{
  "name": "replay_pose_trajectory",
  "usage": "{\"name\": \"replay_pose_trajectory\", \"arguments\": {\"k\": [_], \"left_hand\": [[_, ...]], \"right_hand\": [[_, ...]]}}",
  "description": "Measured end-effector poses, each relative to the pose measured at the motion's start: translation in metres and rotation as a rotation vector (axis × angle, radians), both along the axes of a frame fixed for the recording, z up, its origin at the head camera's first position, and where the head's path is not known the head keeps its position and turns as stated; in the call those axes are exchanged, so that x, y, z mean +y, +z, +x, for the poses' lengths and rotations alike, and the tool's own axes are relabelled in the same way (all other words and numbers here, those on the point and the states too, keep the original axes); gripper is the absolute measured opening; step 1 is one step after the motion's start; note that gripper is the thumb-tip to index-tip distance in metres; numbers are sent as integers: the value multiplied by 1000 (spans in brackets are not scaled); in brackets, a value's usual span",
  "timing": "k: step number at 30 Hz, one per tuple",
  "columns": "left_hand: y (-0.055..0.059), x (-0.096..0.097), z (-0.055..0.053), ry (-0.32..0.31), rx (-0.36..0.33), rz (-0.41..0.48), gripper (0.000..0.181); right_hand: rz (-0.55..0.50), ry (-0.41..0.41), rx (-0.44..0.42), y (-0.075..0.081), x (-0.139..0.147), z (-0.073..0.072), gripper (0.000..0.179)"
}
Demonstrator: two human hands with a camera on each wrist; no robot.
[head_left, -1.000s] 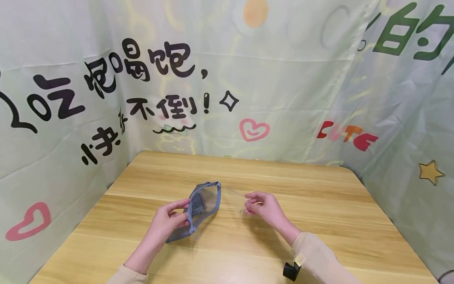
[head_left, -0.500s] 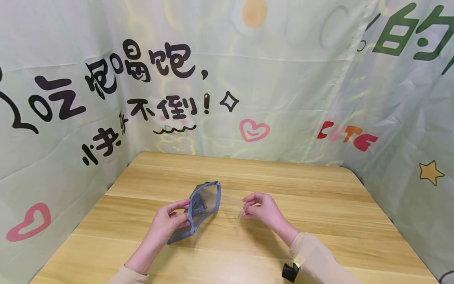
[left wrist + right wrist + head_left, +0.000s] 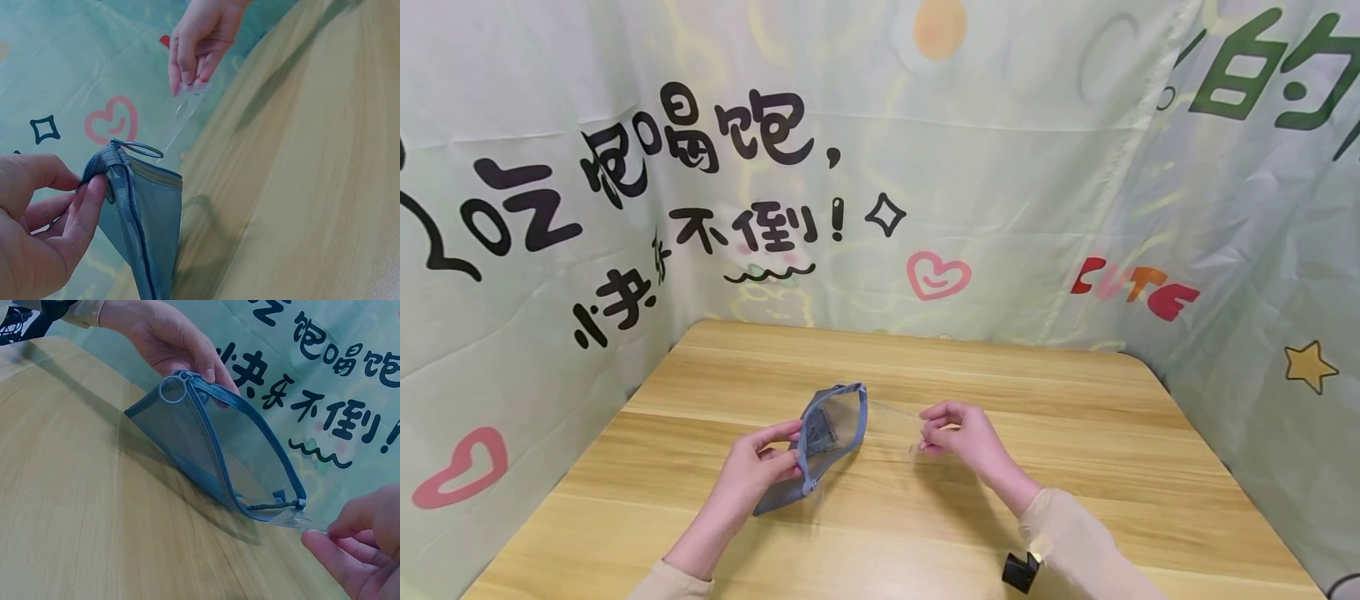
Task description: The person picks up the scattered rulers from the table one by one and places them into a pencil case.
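Observation:
My left hand [image 3: 748, 467] pinches the rim of a blue mesh zip pouch [image 3: 782, 497] near its zipper end. The pouch is tilted above the table, its unzipped mouth gaping toward the right. A zipper ring [image 3: 173, 389] hangs at the held end. Between thumb and fingers, my right hand [image 3: 966, 437] pinches a clear, flat plastic piece [image 3: 187, 106]; its exact kind cannot be told. The piece stretches left to the pouch's far corner, where it overlaps the rim in the right wrist view. Something dark and printed [image 3: 822, 433] shows within or through the pouch.
The wooden table [image 3: 1037, 392] lies under both hands. Printed cloth [image 3: 865, 167] hangs behind it and along both sides. A black wrist device [image 3: 1021, 572] sits by the right sleeve.
My right hand has shifted slightly left with the clear piece, then back right. The left hand and the pouch have stayed almost still.

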State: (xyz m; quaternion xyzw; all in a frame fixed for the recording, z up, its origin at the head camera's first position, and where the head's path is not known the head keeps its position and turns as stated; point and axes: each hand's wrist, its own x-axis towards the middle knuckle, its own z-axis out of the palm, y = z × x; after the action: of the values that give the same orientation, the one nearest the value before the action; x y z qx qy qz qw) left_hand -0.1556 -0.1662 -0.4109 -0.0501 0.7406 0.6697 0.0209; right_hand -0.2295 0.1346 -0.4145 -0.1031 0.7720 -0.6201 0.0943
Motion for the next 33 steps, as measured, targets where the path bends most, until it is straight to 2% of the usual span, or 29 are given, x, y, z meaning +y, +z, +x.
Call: {"name": "replay_pose_trajectory", "arguments": {"k": [11,18,29,33], "left_hand": [[0,0,0,-6,4,4,48],[0,1,0,-10,-4,8,48],[-1,2,-1,-13,23,24,49],[-2,2,-1,-10,24,26,49]], "right_hand": [[9,26,6,2,-15,-7,34],[-10,28,-7,1,-28,-14,34],[-57,14,-48,-2,-42,-21,34],[-71,28,-37,-5,-47,-23,34]]}}
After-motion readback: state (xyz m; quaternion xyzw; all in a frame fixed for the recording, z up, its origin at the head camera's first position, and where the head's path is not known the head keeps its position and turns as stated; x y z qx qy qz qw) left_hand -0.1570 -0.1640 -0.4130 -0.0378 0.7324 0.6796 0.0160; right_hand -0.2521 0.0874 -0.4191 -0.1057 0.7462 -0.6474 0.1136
